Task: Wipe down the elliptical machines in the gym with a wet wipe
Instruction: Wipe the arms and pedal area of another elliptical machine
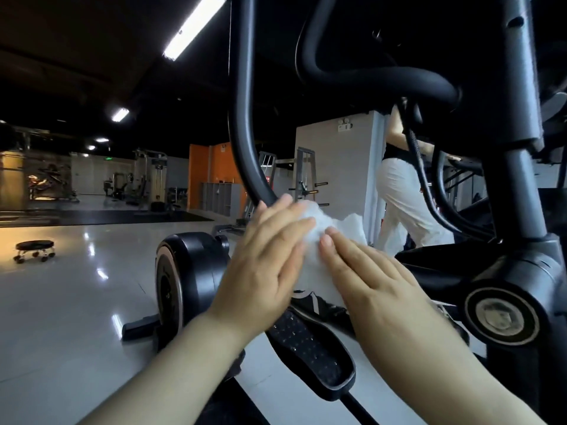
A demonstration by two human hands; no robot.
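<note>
Wet wipe [333, 230]: sandwiched between our hands, just beside the swing arm's [242, 133] lower end; the arm climbs toward 12 o'clock.
Left hand [270, 256]: fingers straight, flat against the wipe.
Right hand [377, 280]: likewise flat, clasping nothing.
Why: probably flattening it to wrap the bar.

**Surfaces & finishes**

Wet wipe [339, 236]: white, soft non-woven cloth, crumpled, matt. Swing-arm tube [243, 102]: smooth painted metal, dark grey, satin sheen. Curved handlebar [414, 83]: black, matt, prob. a foam or rubber sleeve, too dark to be sure. Flywheel housing [196, 265]: black plastic, semi-gloss, w/ a shiny rim. Pedal [306, 348]: black plastic, rough studded tread. Pivot cap [501, 315]: dull grey metal. Floor [61, 317]: pale, smooth, high-gloss, mirrors the lamps.
</note>
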